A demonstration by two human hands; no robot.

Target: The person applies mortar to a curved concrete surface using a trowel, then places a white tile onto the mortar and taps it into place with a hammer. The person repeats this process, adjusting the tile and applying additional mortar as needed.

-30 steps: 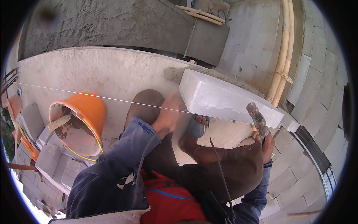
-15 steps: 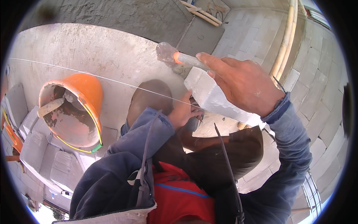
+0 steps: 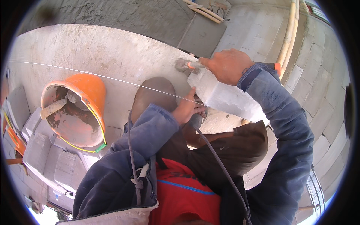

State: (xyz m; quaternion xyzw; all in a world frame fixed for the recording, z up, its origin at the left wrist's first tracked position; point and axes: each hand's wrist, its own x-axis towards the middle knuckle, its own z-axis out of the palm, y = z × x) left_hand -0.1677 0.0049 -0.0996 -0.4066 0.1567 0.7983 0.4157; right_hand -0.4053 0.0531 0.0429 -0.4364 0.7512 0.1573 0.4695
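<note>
My right hand is closed round the handle of a mallet, whose grey, mortar-stained head is at the far left end of a white block. Past my fist the handle's dark end with an orange band sticks out to the right. The block lies just beneath that hand. Against its near left end rests my left hand, fingers stretched out and the index finger touching the block's side. A thin white string runs over the concrete and passes across the left hand's fingers.
An orange bucket with a yellow handle and mortar inside leans at the left, a wooden-handled tool in it. Loose white blocks lie near it. Bamboo poles stand by a block wall at the right.
The mallet has come down and to the right, its head now at the block's end. My right hand moved slightly with it. The left hand stays at the block.
</note>
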